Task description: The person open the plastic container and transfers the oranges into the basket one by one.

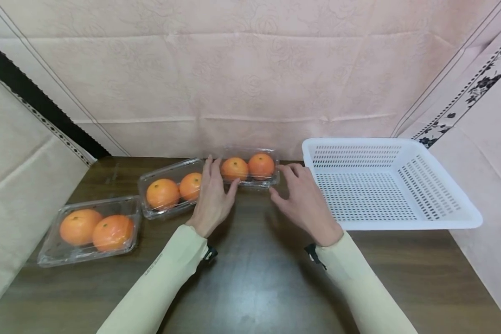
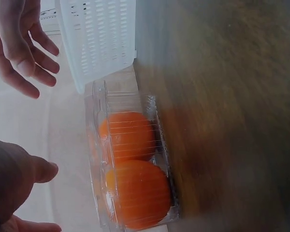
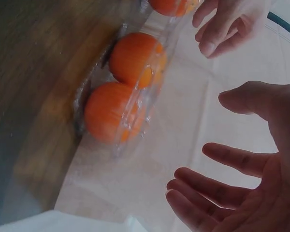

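A clear plastic box [image 1: 255,184] with two oranges [image 1: 260,166] stands at the back middle of the table, between my two hands. My left hand [image 1: 214,199] hovers by its left end, fingers spread, partly hiding a second box. To its right is my right hand [image 1: 302,199], fingers apart and loosely bent. In the left wrist view, the upright side of the clear box [image 2: 102,104] shows apart from the thumb and fingers. The right wrist view likewise shows my right hand [image 3: 246,174] with nothing between its fingers.
Two more clear boxes, a middle one [image 1: 149,178] and a near-left one [image 1: 67,260], hold two oranges each. A white perforated basket [image 1: 401,225] with nothing inside stands on the right. Pale cloth [image 1: 250,79] rises behind the brown table [image 1: 250,287].
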The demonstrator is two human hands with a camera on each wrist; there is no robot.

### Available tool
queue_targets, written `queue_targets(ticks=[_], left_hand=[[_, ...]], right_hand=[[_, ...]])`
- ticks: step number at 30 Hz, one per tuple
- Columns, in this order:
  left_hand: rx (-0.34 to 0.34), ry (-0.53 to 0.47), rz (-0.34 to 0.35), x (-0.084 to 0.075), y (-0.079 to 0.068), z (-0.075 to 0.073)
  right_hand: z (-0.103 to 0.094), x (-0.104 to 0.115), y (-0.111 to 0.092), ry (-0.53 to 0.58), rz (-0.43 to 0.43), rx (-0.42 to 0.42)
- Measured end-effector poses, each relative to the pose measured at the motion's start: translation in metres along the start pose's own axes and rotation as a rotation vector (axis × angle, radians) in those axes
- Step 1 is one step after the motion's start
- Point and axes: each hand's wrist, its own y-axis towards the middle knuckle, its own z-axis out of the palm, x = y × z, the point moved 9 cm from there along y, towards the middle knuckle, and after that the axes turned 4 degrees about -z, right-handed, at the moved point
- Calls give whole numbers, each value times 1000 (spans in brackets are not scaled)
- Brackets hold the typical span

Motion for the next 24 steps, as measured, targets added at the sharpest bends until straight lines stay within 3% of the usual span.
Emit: queue_targets(ticks=[5, 11, 18, 24], left_hand=[[33, 16, -24, 1, 5, 5], [123, 98, -57, 2, 10, 18], [169, 173, -98, 3, 15, 27], [220, 309, -90, 3, 18, 34]], right_hand=[[6, 3, 6, -16, -14, -37], [18, -1, 12, 15, -23, -66], [38, -12, 18, 55, 31, -39], [55, -18, 22, 77, 71, 28]])
